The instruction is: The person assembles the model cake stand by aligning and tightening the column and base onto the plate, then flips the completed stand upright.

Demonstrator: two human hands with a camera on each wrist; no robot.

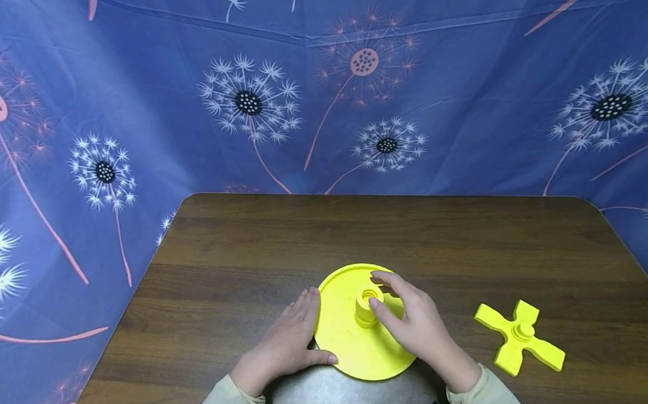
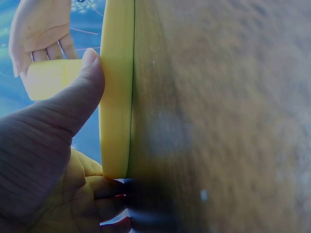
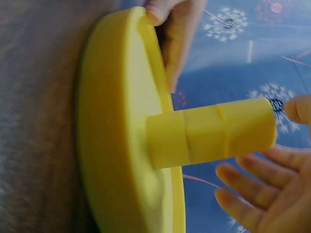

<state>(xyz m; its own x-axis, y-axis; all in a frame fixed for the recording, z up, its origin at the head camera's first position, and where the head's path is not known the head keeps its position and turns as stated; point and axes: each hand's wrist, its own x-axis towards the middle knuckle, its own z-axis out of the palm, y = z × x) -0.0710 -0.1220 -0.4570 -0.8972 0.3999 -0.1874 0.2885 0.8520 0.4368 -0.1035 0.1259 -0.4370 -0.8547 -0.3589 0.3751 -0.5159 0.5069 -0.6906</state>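
Note:
A yellow round disc (image 1: 358, 354) with a raised rim lies on the table. From its middle rises a yellow hollow-topped post (image 3: 214, 133); a seam runs around it in the right wrist view. My left hand (image 1: 288, 343) rests against the disc's left edge. Its fingers are straight along the rim, and the thumb (image 2: 80, 92) touches the edge on the near side. My right hand (image 1: 424, 321) hovers around the top of the post, thumb and fingers spread on either side. In the right wrist view, a gap shows between those fingers (image 3: 248, 182) and the post.
To the right on the brown wooden table (image 1: 249, 240) lies a yellow four-armed cross piece (image 1: 522, 333) with a round stepped knob at its centre. A blue dandelion-print cloth (image 1: 464, 111) hangs behind the table and along its sides.

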